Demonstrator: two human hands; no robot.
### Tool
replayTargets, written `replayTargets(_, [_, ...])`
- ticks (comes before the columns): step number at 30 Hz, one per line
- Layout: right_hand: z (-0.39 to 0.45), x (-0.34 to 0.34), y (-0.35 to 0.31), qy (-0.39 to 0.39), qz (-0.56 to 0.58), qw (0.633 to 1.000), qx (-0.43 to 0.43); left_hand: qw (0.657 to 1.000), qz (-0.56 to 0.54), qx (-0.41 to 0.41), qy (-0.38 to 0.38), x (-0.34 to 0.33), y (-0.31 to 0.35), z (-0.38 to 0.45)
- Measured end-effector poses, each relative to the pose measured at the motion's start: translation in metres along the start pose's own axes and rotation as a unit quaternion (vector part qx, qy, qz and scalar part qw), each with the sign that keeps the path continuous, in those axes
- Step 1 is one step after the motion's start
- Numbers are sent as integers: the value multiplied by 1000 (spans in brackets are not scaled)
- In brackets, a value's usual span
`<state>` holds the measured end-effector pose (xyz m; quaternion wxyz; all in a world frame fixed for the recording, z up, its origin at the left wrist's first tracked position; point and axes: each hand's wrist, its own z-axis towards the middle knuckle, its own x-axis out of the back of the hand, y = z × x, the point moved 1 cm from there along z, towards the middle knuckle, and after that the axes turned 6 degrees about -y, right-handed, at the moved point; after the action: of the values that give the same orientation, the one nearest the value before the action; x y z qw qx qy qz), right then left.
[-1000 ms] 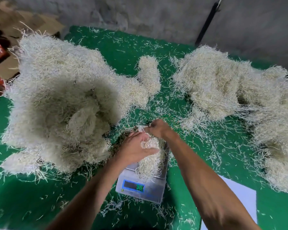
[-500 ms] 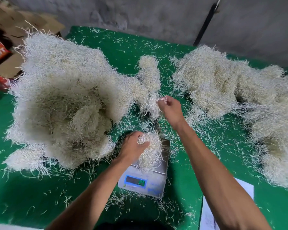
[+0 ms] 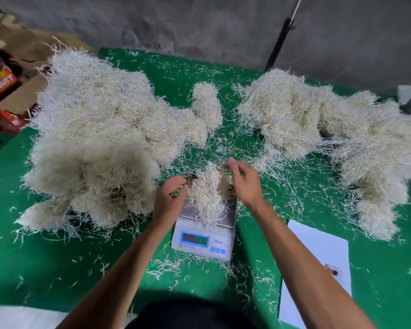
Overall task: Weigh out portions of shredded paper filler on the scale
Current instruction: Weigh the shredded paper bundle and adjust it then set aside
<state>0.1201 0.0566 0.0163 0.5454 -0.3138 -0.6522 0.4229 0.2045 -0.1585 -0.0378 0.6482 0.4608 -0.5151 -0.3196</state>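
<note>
Pale shredded paper filler sat heaped on the small white digital scale, with the left hand and right hand loosely curled at its sides, seemingly holding nothing, so probably best they pinched off tiny tufts and let the blurry readout settle.

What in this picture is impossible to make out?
Head view only:
- Digits on the white digital scale: display blurred.
- Scale's steel platform: mostly covered by the shredded paper portion.
- Left hand fingers: curled under, blurred.
- White paper sheet: crossed by the right forearm, cut by the bottom edge.
</note>
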Motion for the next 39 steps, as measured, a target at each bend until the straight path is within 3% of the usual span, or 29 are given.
replayTargets(4, [-8, -2, 2, 13, -15, 1000, -9, 999, -16, -7, 31, 4, 4, -12])
replayTargets(8, [-13, -6, 5, 18, -18, 999, -22, 996, -90, 15, 1, 7, 10, -20])
replayTargets(15, [-6, -16, 7, -38, -17, 997, -59, 994, -100, 31, -18, 6, 11, -24])
replayTargets(20, [0, -16, 12, 3, -1, 997, -73, 993, -110, 50, -11, 5, 8, -22])
replayTargets(30, [44, -16, 24, -24, -18, 995, -92, 991, -83, 103, -9, -7, 1, 10])
replayTargets(36, [96, -23, 36, -123, 22, 976, -180, 990, -63, 124, -7, -21, 7, 56])
replayTargets(39, [120, -34, 37, -179, -41, 962, -201, 991, -42, 125, -13, -27, 8, 81])
